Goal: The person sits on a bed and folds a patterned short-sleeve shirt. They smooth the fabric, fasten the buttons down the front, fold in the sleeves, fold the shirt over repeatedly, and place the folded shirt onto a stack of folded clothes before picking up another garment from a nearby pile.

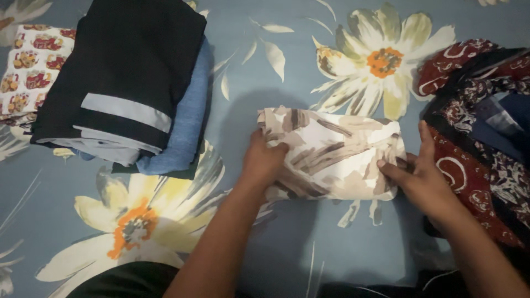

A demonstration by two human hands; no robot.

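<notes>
Folded cloth bundle [334, 154] — cream with brown and grey brush-stroke print, apparently rolled into a compact oblong, lying crosswise on the blue floral sheet [292, 248] — edges creased, layers tucked under.

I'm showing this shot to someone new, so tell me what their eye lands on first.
At the centre, both hands grip a folded cream cloth with brown brush-stroke print: the left hand on its left edge, the right hand on its right. Upper left sits a stack of folded clothes, a black garment with a grey stripe on top. All lie on a blue bedsheet with big white flowers.
</notes>
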